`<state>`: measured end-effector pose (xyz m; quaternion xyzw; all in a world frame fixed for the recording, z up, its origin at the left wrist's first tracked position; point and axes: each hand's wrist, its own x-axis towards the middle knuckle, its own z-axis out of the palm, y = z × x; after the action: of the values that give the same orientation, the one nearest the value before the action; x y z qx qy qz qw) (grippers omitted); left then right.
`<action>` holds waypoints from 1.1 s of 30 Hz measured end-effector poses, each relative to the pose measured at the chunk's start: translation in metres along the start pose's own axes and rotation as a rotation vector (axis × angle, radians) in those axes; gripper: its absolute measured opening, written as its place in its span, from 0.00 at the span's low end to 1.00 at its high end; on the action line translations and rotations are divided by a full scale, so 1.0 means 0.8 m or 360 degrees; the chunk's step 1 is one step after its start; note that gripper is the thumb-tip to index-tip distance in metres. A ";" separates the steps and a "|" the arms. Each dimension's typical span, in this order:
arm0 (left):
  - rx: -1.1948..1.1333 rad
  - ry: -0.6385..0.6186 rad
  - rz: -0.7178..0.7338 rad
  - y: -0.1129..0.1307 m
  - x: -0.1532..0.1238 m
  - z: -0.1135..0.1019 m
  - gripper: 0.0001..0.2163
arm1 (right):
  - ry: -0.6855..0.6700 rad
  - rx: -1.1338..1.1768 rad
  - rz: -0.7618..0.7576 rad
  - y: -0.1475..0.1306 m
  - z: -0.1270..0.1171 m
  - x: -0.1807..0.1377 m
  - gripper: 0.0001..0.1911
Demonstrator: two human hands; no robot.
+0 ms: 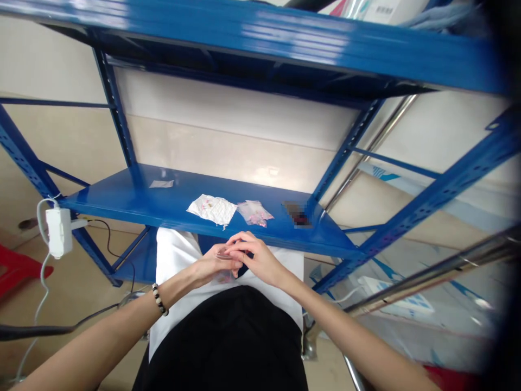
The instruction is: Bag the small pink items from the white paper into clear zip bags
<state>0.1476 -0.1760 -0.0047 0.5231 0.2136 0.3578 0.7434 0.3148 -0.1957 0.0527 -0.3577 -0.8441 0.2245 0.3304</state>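
My left hand [211, 264] and my right hand [254, 258] meet just below the front edge of a blue metal shelf [134, 201]. Their fingers pinch together on a small clear plastic bag [224, 277] with pinkish bits in it. A beaded bracelet [159, 299] sits on my left wrist. On the shelf just beyond my hands lie a white crumpled sheet [212, 208] and a clear packet with pink contents [254, 212].
A small pale label [161, 184] lies further back on the shelf, and a dark blurred item [297, 214] at its right. A white power adapter [59, 232] with cables hangs on the left upright. Steel rails [427, 274] run at the right. A red object [16, 269] sits far left.
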 end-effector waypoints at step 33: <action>0.0877 0.0164 0.0306 -0.007 0.004 0.004 0.17 | 0.0443 0.0669 0.0504 0.057 0.019 -0.071 0.18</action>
<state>0.1534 -0.1766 -0.0083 0.7042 0.2895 0.3812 0.5243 0.3544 -0.2110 -0.0079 -0.4361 -0.6593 0.3919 0.4707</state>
